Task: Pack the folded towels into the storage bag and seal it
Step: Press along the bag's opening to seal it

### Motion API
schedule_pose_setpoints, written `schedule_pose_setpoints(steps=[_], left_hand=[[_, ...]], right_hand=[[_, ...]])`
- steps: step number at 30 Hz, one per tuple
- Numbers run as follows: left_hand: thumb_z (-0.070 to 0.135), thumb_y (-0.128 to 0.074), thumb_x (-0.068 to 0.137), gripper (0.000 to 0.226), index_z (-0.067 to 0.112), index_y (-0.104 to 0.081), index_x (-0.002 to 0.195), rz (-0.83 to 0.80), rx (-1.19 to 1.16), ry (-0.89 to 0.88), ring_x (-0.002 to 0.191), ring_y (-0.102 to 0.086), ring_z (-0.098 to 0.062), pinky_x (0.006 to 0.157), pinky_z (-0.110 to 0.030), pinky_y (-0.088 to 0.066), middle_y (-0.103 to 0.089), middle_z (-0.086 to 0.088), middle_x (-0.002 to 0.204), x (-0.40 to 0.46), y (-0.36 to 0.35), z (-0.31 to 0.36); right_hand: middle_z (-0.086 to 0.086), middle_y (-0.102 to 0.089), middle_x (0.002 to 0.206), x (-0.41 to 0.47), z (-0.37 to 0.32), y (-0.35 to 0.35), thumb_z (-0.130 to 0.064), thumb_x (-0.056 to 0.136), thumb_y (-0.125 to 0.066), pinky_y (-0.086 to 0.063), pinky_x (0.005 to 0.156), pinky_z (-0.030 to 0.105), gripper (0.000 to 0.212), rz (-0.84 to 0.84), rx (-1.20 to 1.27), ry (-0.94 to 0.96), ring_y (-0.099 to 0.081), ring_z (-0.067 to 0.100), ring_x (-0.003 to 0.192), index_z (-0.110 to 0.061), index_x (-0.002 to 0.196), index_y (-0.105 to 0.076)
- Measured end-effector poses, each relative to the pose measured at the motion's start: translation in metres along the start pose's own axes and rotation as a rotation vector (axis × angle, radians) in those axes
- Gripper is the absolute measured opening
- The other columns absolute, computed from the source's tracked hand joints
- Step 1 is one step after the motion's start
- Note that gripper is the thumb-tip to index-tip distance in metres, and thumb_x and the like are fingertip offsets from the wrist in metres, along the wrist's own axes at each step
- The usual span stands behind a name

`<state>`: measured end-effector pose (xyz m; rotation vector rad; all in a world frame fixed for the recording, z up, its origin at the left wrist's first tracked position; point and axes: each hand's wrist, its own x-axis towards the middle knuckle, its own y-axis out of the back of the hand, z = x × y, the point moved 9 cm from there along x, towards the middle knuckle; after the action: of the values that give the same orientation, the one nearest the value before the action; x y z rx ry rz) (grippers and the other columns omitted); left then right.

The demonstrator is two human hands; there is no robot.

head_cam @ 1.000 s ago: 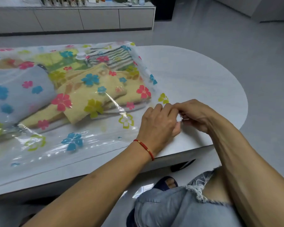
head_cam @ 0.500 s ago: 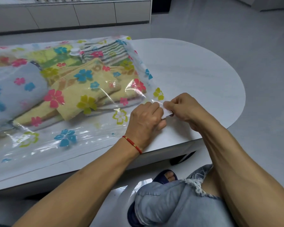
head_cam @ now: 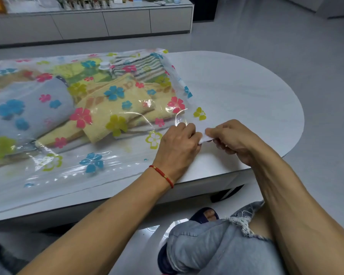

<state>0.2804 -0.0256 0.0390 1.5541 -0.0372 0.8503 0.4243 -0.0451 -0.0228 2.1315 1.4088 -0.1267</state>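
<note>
A clear storage bag printed with coloured flowers lies flat on the white table. Inside it are folded towels: a yellow one, a pale blue one, a green one and a striped one. A white round valve sits on the bag's top. My left hand and my right hand meet at the bag's near right corner. Both pinch a small white piece on the bag's edge; whether it is a slider clip I cannot tell.
The table's rounded end lies to the right, its front edge just below my wrists. A long low cabinet with small items on top runs along the back. My knee in denim and a dark slipper are under the table's edge.
My hands stay together at the bag's corner. The right hand has drawn slightly away from the left, and the white piece now shows between the fingertips. The view has shifted a little.
</note>
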Motion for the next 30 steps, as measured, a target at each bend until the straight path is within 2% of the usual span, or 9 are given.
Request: schedule_pose_setpoints(steps=[6, 15, 18, 21, 23, 24, 25, 27, 30], left_hand=[[0.013, -0.067, 0.086, 0.009, 0.005, -0.068, 0.082, -0.006, 0.073, -0.048, 0.066, -0.052, -0.029, 0.057, -0.035, -0.028, -0.058, -0.010, 0.075, -0.025, 0.019, -0.023], [0.009, -0.068, 0.088, 0.012, 0.003, -0.070, 0.098, -0.048, 0.107, -0.021, 0.070, -0.053, -0.030, 0.056, -0.037, -0.039, -0.059, -0.013, 0.081, -0.090, 0.049, -0.077], [0.010, -0.068, 0.088, 0.014, 0.004, -0.070, 0.101, -0.046, 0.114, 0.024, 0.071, -0.054, -0.031, 0.058, -0.039, -0.043, -0.060, -0.012, 0.082, -0.113, 0.062, -0.095], [0.010, -0.068, 0.088, 0.012, 0.004, -0.071, 0.098, -0.035, 0.118, 0.059, 0.070, -0.055, -0.032, 0.059, -0.038, -0.042, -0.061, -0.013, 0.081, -0.122, 0.068, -0.098], [0.010, -0.066, 0.090, 0.010, 0.003, -0.071, 0.095, -0.030, 0.110, 0.063, 0.070, -0.055, -0.032, 0.059, -0.038, -0.042, -0.061, -0.013, 0.080, -0.120, 0.068, -0.096], [0.012, -0.065, 0.091, 0.011, 0.003, -0.070, 0.094, -0.024, 0.106, 0.067, 0.070, -0.056, -0.031, 0.059, -0.038, -0.042, -0.061, -0.012, 0.080, -0.118, 0.069, -0.096], [0.013, -0.063, 0.091, 0.012, 0.003, -0.070, 0.094, -0.019, 0.102, 0.073, 0.071, -0.056, -0.031, 0.059, -0.038, -0.042, -0.061, -0.012, 0.081, -0.118, 0.069, -0.096], [0.015, -0.062, 0.093, 0.014, 0.003, -0.070, 0.094, -0.014, 0.100, 0.080, 0.072, -0.055, -0.031, 0.059, -0.039, -0.042, -0.060, -0.011, 0.081, -0.118, 0.071, -0.095], [0.014, -0.066, 0.091, 0.010, 0.005, -0.070, 0.094, -0.018, 0.111, 0.084, 0.070, -0.054, -0.030, 0.058, -0.039, -0.043, -0.060, -0.011, 0.080, -0.120, 0.073, -0.095]], right_hand=[[0.003, -0.047, 0.056, -0.003, 0.004, 0.004, -0.030, 0.091, -0.067, -0.028, 0.048, 0.029, 0.029, 0.068, 0.022, -0.014, -0.035, 0.018, 0.055, -0.013, 0.071, -0.055], [0.006, -0.051, 0.057, -0.008, 0.018, 0.011, -0.040, 0.090, -0.068, -0.034, 0.056, 0.035, 0.037, 0.160, -0.032, -0.047, -0.040, 0.021, 0.055, -0.012, 0.067, -0.064], [0.010, -0.049, 0.062, -0.008, 0.019, 0.015, -0.044, 0.092, -0.065, -0.034, 0.061, 0.037, 0.039, 0.209, -0.126, -0.046, -0.041, 0.024, 0.058, -0.014, 0.067, -0.060], [0.009, -0.054, 0.065, -0.019, 0.015, 0.013, -0.046, 0.096, -0.060, -0.039, 0.061, 0.035, 0.049, 0.276, -0.368, -0.043, -0.049, 0.028, 0.061, -0.012, 0.062, -0.055], [0.016, -0.067, 0.091, -0.038, -0.008, 0.013, -0.048, 0.099, -0.057, -0.048, 0.071, 0.042, 0.045, 0.514, -0.633, 0.088, -0.059, 0.037, 0.084, -0.007, 0.085, -0.068], [0.021, -0.067, 0.110, -0.056, -0.030, 0.002, -0.048, 0.099, -0.058, -0.050, 0.079, 0.047, 0.045, 0.663, -0.760, 0.243, -0.059, 0.042, 0.099, -0.005, 0.106, -0.069], [0.023, -0.065, 0.122, -0.073, -0.051, -0.023, -0.047, 0.096, -0.063, -0.050, 0.084, 0.051, 0.050, 0.721, -0.855, 0.432, -0.058, 0.045, 0.110, -0.004, 0.121, -0.066], [0.022, -0.064, 0.135, -0.094, -0.075, -0.096, -0.041, 0.091, -0.072, -0.047, 0.098, 0.058, 0.051, 0.565, -0.977, 0.809, -0.058, 0.045, 0.125, -0.007, 0.127, -0.067], [0.015, -0.066, 0.141, -0.100, -0.074, -0.164, -0.022, 0.094, -0.073, -0.039, 0.113, 0.065, 0.038, 0.299, -1.052, 1.036, -0.059, 0.041, 0.132, -0.010, 0.129, -0.070]])
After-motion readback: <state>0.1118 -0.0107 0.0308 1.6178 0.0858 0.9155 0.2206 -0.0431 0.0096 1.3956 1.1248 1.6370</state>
